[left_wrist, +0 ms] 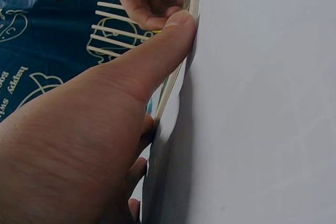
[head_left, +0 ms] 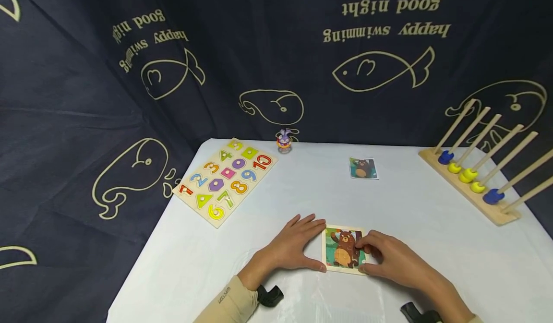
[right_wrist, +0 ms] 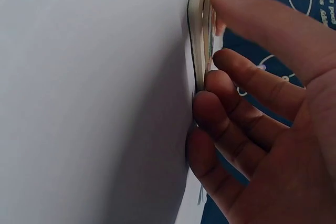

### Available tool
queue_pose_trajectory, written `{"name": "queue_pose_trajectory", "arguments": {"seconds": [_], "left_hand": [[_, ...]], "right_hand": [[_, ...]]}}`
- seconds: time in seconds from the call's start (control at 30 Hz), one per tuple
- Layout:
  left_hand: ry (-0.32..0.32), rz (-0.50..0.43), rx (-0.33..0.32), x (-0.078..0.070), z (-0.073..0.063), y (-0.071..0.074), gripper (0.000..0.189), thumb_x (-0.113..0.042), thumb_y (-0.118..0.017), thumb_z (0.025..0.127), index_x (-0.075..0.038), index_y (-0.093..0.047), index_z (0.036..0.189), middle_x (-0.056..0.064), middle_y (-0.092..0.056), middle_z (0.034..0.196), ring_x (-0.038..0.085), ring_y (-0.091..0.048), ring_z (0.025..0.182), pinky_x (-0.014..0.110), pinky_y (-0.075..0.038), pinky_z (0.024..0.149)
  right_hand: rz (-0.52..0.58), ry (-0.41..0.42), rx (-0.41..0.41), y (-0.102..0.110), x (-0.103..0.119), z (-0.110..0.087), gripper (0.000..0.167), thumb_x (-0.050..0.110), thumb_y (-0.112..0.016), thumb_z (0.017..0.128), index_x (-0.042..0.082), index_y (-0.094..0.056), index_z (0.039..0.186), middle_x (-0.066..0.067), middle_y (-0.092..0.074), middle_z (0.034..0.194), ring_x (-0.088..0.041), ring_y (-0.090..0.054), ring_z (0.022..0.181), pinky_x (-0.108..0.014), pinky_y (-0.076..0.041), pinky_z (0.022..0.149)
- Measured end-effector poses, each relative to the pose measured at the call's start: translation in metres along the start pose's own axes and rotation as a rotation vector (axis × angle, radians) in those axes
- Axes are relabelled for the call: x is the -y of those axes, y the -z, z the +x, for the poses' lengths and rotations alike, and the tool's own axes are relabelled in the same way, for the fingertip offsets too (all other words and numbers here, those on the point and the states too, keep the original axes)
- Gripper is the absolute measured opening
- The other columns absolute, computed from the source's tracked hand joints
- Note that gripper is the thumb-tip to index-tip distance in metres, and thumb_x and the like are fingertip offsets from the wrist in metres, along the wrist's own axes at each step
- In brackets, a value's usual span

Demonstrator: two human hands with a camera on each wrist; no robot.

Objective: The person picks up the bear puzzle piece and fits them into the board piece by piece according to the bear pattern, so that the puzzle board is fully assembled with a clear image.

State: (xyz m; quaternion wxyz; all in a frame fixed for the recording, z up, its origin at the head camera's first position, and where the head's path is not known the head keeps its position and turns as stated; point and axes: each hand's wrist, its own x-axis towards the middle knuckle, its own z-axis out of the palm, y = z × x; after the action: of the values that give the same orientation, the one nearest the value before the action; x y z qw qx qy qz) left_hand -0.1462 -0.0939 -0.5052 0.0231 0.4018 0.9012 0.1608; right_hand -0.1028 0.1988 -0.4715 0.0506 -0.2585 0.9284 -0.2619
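Note:
A square wooden bear puzzle (head_left: 343,251) lies flat near the table's front, a brown bear pictured inside its pale frame. My left hand (head_left: 295,246) rests at its left side, fingers extended and thumb apart, touching the frame's edge. In the left wrist view, the left thumb (left_wrist: 157,51) lies against that edge. At the lower right corner, my right hand (head_left: 390,260) has curled fingers and holds a puzzle piece (head_left: 362,256) between thumb and index finger. The right wrist view shows this piece (right_wrist: 208,24) slightly raised above the frame, beside the fingers (right_wrist: 220,108).
A bear picture card (head_left: 363,168) lies farther back. The number-and-shape board (head_left: 226,181) is at the left, and a small purple figurine (head_left: 284,140) stands by the back edge. At right, a wooden peg stand (head_left: 471,186) carries blue and yellow beads. Dark printed cloth (head_left: 259,49) hangs behind.

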Motion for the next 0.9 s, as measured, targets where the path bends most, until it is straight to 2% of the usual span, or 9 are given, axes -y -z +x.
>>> {"name": "queue_pose_trajectory", "arguments": {"seconds": [0.33, 0.6, 0.9], "left_hand": [[0.006, 0.002, 0.000, 0.000, -0.001, 0.001, 0.106, -0.081, -0.057, 0.071, -0.019, -0.028, 0.153, -0.010, -0.027, 0.154, 0.015, -0.013, 0.144, 0.047, -0.011, 0.115], [-0.005, -0.007, 0.004, -0.002, 0.000, 0.002, 0.106, -0.080, -0.056, 0.071, -0.019, -0.029, 0.153, -0.008, -0.029, 0.154, 0.017, -0.015, 0.144, 0.047, -0.012, 0.115], [-0.006, 0.007, 0.003, -0.002, 0.001, 0.002, 0.106, -0.081, -0.056, 0.071, -0.019, -0.028, 0.153, -0.009, -0.028, 0.154, 0.017, -0.015, 0.144, 0.046, -0.011, 0.115]], "right_hand": [[0.012, 0.064, -0.021, -0.002, 0.001, 0.001, 0.024, 0.032, -0.081, 0.077, 0.023, -0.069, 0.096, 0.016, -0.053, 0.084, -0.002, -0.047, 0.073, -0.024, -0.042, 0.063], [-0.118, 0.017, -0.014, 0.003, 0.009, -0.003, 0.023, 0.036, -0.082, 0.075, 0.023, -0.077, 0.093, 0.021, -0.050, 0.082, 0.000, -0.044, 0.069, -0.024, -0.041, 0.059], [-0.216, 0.083, -0.033, 0.006, 0.012, -0.007, 0.020, 0.036, -0.080, 0.076, 0.020, -0.079, 0.089, 0.020, -0.052, 0.083, 0.002, -0.044, 0.068, -0.025, -0.043, 0.057]]}}
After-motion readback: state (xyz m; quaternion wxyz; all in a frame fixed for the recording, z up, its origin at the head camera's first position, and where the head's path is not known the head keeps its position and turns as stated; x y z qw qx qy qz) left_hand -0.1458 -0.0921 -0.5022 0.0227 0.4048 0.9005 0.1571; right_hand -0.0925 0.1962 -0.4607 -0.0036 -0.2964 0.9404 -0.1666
